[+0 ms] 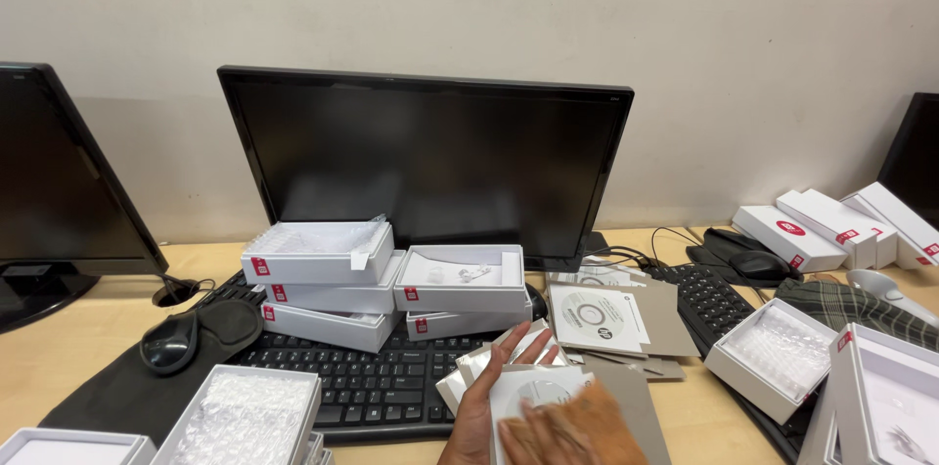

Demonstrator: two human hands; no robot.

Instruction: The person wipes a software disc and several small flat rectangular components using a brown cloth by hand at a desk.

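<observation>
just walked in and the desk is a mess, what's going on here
A person at a cluttered desk has both hands on a stack of disc sleeves at the near edge. The left hand supports the stack of sleeves from the side; the right hand lies blurred on top. Beyond them, open white boxes are piled on a black keyboard before a dark monitor. More sleeves and boxes lie to the right.

Monitor [430,167]: glossy black plastic bezel, dark matt screen. Keyboard [372,377]: matt black plastic. Boxes [323,255]: smooth white cardboard. Disc sleeve [592,318]: white paper. Desk [78,348]: smooth light wood-look surface. Mouse [168,343]: dark, slightly glossy plastic.
</observation>
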